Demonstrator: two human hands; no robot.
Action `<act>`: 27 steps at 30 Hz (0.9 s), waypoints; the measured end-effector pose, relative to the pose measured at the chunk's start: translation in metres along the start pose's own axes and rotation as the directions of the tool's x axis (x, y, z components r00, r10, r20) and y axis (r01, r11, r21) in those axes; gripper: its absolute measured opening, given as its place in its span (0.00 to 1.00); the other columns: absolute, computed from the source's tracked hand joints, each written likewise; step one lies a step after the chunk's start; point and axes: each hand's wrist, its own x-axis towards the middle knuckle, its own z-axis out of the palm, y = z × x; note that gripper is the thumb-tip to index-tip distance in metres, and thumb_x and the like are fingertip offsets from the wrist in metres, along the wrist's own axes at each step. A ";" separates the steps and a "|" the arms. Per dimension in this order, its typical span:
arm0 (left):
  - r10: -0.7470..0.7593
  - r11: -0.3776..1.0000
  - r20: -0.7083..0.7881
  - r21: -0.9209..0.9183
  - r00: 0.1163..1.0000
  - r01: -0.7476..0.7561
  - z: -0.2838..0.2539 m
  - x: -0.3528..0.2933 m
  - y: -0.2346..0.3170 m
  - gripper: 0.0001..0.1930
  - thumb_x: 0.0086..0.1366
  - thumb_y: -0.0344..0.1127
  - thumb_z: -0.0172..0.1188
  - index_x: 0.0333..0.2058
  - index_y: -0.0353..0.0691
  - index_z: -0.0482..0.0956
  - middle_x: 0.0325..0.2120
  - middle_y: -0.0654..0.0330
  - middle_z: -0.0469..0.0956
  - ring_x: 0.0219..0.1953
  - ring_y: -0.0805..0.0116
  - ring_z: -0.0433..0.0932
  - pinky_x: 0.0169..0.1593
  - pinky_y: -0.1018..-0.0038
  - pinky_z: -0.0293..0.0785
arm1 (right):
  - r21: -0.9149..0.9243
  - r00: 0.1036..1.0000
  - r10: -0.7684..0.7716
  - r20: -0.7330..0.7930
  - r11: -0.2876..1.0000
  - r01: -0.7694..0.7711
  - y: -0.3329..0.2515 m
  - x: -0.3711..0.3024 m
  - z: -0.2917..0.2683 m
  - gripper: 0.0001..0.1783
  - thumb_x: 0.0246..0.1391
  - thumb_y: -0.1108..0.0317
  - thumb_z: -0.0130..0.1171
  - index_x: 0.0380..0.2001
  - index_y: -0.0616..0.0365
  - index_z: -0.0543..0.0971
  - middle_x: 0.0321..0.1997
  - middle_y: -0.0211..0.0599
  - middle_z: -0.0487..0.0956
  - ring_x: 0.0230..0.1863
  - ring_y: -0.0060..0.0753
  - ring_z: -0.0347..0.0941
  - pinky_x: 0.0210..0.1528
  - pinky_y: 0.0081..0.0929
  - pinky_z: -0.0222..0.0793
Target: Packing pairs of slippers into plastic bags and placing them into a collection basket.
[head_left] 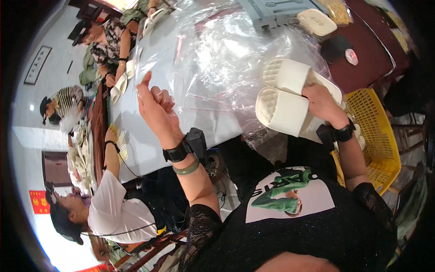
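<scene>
A pair of cream-white slippers [290, 72] with quilted insoles is in my right hand [324, 103], whose fingers close on them at the straps. The two lie side by side, over the near right part of the table and partly over clear plastic. My left hand [156, 104] is raised over the table's left part. Its index finger stretches out, the other fingers curl loosely, and I see nothing held in it. Clear plastic film [213, 59] lies crumpled close beside that hand; whether they touch, I cannot tell.
A yellow plastic basket [374, 131] with pale items in it stands at my right. At the far right are a grey-blue box [281, 11], a cream lidded container [317, 21] and a dark red surface [367, 43]. Co-workers sit along the left, one handling white slippers [118, 86].
</scene>
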 end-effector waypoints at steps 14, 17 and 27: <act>-0.266 0.543 -0.262 -0.836 0.928 -0.080 -0.022 -0.077 -0.118 0.08 0.67 0.32 0.52 0.42 0.37 0.72 0.42 0.60 0.75 0.55 0.60 0.70 0.55 0.67 0.71 | 0.372 0.998 -0.064 0.010 0.927 0.056 -0.024 0.001 -0.014 0.14 0.45 0.72 0.52 0.37 0.63 0.78 0.35 0.53 0.78 0.38 0.54 0.74 0.40 0.34 0.69; -0.396 0.512 -0.194 -0.858 0.898 0.040 -0.017 -0.085 -0.124 0.07 0.66 0.33 0.54 0.41 0.38 0.73 0.43 0.65 0.76 0.56 0.60 0.69 0.56 0.63 0.69 | 0.410 0.992 -0.088 0.095 0.911 0.042 -0.046 0.004 -0.028 0.14 0.47 0.71 0.52 0.39 0.64 0.78 0.38 0.52 0.78 0.41 0.53 0.75 0.43 0.32 0.69; -0.195 0.913 -0.305 -0.404 0.932 0.059 -0.040 -0.128 -0.132 0.15 0.70 0.38 0.47 0.50 0.37 0.63 0.44 0.54 0.74 0.42 0.69 0.75 0.47 0.73 0.72 | 0.595 0.803 -0.562 0.201 0.721 0.356 -0.112 0.032 0.004 0.14 0.47 0.65 0.58 0.36 0.61 0.80 0.36 0.48 0.79 0.39 0.51 0.75 0.42 0.34 0.69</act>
